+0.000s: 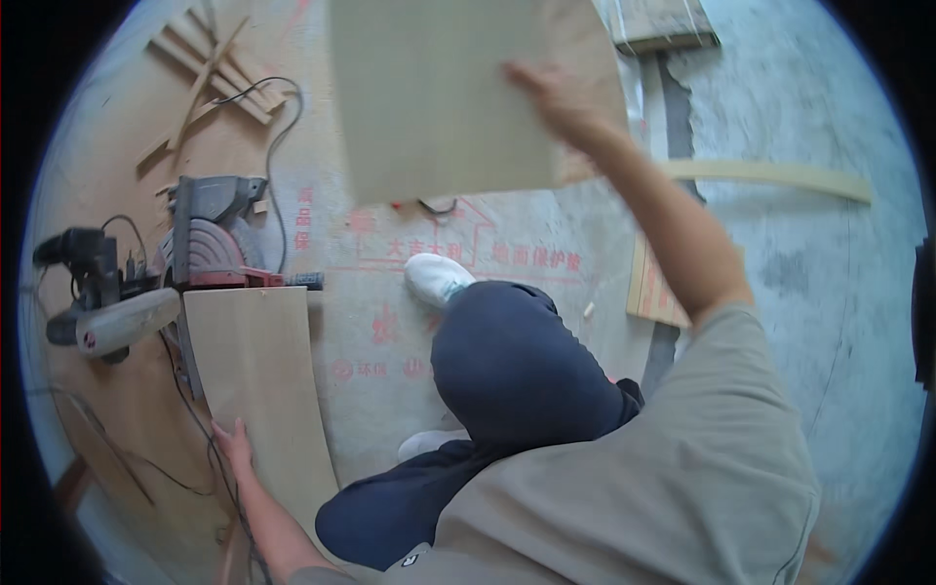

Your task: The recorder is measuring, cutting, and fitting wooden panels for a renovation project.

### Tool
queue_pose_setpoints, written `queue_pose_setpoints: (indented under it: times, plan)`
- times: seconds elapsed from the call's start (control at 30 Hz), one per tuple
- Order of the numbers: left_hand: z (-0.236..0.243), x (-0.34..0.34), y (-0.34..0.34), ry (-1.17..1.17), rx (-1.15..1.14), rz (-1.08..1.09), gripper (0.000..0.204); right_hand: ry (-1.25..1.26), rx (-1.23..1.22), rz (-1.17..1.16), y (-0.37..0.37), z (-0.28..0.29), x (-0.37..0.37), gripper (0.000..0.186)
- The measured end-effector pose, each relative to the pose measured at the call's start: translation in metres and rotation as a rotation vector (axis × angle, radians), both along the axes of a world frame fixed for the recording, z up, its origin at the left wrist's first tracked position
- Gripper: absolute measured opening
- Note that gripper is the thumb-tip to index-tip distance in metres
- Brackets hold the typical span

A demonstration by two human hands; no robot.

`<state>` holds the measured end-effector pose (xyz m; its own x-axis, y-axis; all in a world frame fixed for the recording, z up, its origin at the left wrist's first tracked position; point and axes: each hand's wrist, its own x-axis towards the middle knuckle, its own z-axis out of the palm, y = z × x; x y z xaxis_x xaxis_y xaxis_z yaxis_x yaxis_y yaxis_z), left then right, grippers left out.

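Note:
On the left, a long thin wooden board (265,366) lies with its far end against a miter saw (210,244). My left hand (234,447) is at this board's left edge, thumb and fingers on it. At the top, my right hand (561,102) grips the right side of a wide pale wooden panel (439,107). Motion blurs this hand, and its fingers are partly hidden. A lighter wooden sheet (595,58) shows beyond the panel's right edge. The saw's grey handle (127,322) sticks out toward the board.
Wood strips (210,73) lie in a pile at the far left. A black cable (292,127) runs past the saw. A pale curved strip (780,177) and a bundled stack (668,21) lie right. Printed protective sheeting (361,322) covers the floor around my bent legs (526,351).

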<state>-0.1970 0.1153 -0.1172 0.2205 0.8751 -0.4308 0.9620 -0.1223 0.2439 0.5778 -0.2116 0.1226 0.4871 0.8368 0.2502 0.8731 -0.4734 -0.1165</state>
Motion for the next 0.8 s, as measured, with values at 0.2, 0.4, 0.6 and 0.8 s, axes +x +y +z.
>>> queue_pose_setpoints:
  times: [0.2, 0.4, 0.6, 0.8]
  plan:
    - [0.007, 0.012, 0.003, 0.095, -0.026, -0.103, 0.086, 0.454, 0.258, -0.726, -0.238, 0.185, -0.035, 0.047]
    - [0.009, -0.001, 0.017, 0.178, -0.128, -0.112, 0.091, 0.675, 0.768, -1.124, -0.401, 0.088, -0.093, 0.047]
    - [0.031, 0.008, 0.02, 0.16, -0.279, -0.073, 0.092, 0.804, 1.14, -1.193, -0.453, 0.093, -0.121, 0.047]
    - [0.027, 0.02, 0.019, 0.225, -0.275, -0.018, 0.088, 0.267, 0.524, -1.355, -0.506, 0.101, -0.117, 0.048]
